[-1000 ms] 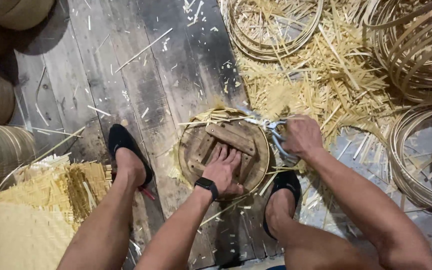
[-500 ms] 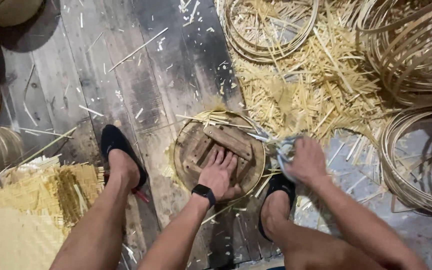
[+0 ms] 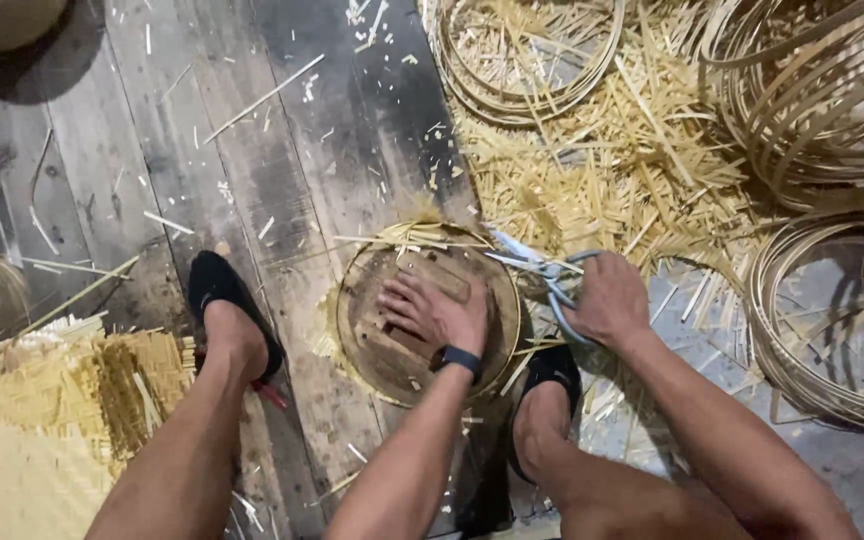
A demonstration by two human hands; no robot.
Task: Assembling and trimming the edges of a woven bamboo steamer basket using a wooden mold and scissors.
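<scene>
A round bamboo-rimmed tray (image 3: pixel 364 345) with wooden slats lies on the plank floor between my feet. My left hand (image 3: pixel 434 312) presses flat on its slats, fingers spread, a dark watch on the wrist. My right hand (image 3: pixel 607 298) grips large scissors (image 3: pixel 542 272) with pale blue handles at the tray's right rim, blades pointing left over thin bamboo strips that stick out across the top edge.
Cut bamboo slivers (image 3: pixel 602 170) pile up beyond the tray. Coiled bamboo hoops (image 3: pixel 832 320) lie at right and top right, another ring (image 3: pixel 522 60) at top. A woven mat (image 3: pixel 62 420) sits at lower left. My dark shoes (image 3: pixel 227 300) flank the tray.
The view has shifted slightly. My left hand slid up and spread over the slats. My right hand with the scissors stays at the tray's right rim.
</scene>
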